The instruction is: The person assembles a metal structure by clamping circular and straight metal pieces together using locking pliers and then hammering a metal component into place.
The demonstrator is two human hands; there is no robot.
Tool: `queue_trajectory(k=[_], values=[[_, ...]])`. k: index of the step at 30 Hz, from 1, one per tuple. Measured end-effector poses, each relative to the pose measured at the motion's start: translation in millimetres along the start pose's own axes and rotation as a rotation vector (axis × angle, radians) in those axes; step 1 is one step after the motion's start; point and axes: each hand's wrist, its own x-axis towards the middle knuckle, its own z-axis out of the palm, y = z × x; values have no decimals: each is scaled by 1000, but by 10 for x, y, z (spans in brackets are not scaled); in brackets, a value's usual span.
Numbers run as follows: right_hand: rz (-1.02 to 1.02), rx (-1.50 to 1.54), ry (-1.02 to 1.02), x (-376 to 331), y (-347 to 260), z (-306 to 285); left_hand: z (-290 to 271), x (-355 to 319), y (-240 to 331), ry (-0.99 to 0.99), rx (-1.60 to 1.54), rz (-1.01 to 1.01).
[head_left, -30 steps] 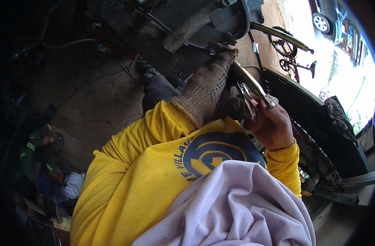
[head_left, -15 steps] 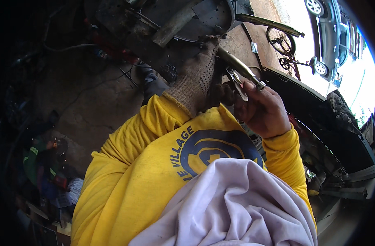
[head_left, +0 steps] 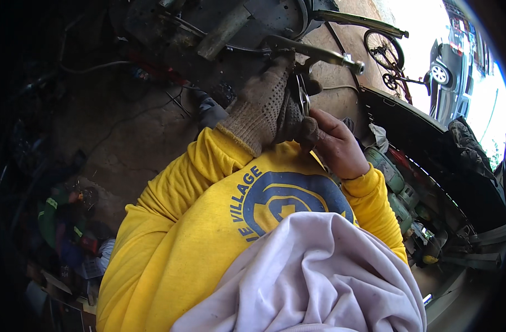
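Note:
My left hand point(head_left: 265, 106), in a brown knitted glove with dark dots, is closed round a shiny silver tool point(head_left: 303, 95) that looks like pliers. Its jaws and much of its body are hidden by the glove. My bare right hand point(head_left: 344, 150) is beside the gloved fingers at the tool's lower end. Its thumb and forefinger point at the tool, the other fingers curl out of sight, and I cannot see what they hold. Just beyond the glove, a bent metal tube point(head_left: 322, 53) juts to the right, ending in a bright fitting.
Dark machinery with a round housing point(head_left: 278, 19) and a flat bar point(head_left: 225, 33) fills the far side. A second metal arm point(head_left: 363, 23) extends right. Farther right are a bicycle point(head_left: 384, 51), a parked vehicle point(head_left: 446, 74) and green containers point(head_left: 387, 170). A person point(head_left: 53, 213) is at lower left.
The silver tool has moved left and away from me, more upright beside the glove. My right hand has shifted left and slightly nearer me. The tube's end now appears farther off.

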Motion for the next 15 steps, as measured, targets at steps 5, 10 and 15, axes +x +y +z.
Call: queue_trajectory(k=[5,10,15], values=[[7,-33,22,49,141,-44,-20,-39,-99,-28,-112,-41],[-72,-97,57,98,194,-74,-55,2,172,-39,36,-205],[55,-235,114,132,181,-180,24,46,445,86,-563,-608]])
